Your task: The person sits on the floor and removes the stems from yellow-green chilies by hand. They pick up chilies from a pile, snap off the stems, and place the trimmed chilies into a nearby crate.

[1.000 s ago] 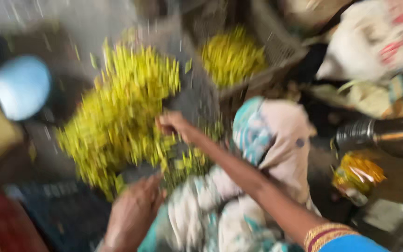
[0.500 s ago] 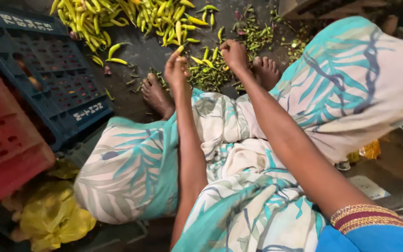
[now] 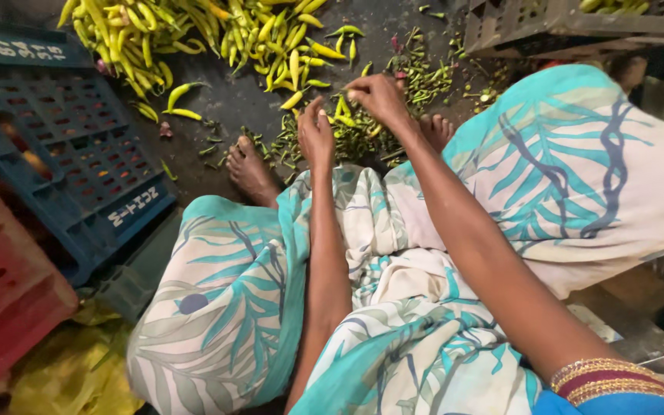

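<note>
Chillies (image 3: 343,115), small and yellow-green, lie pinched between the two hands on the dark floor (image 3: 224,100), just ahead of the seated person's bare feet. Fingertips (image 3: 356,95) of the right hand (image 3: 382,100) are closed in a pinch on one end of a chilli, knuckles raised and the wrist bent down. Fingers of the left hand (image 3: 315,134) are drawn together and point forward, touching the same small cluster; whether they grip a single chilli or only press on it cannot be told. Both hands are close, nearly touching at the fingertips.

Around the hands lies a patch of green stems and trimmings (image 3: 424,77), spread toward the far right part of the floor. Beyond the fingers, along the far edge, a large heap of yellow-green chillies (image 3: 194,31) stretches from the far left corner toward the middle, with single pods strayed out of it. The left foot (image 3: 251,169) rests flat near the left hand; toes of the right foot (image 3: 436,131) show just beside the right wrist. Both forearms run back over a white cloth with teal leaf print (image 3: 547,177) that covers the knees. Gold and red bangles (image 3: 609,376) ring the right arm near the lower right corner. A blue plastic crate (image 3: 63,154) stands at the left edge, a red crate (image 3: 1,307) nearer still, and a grey crate (image 3: 562,27) at the far right corner.
</note>
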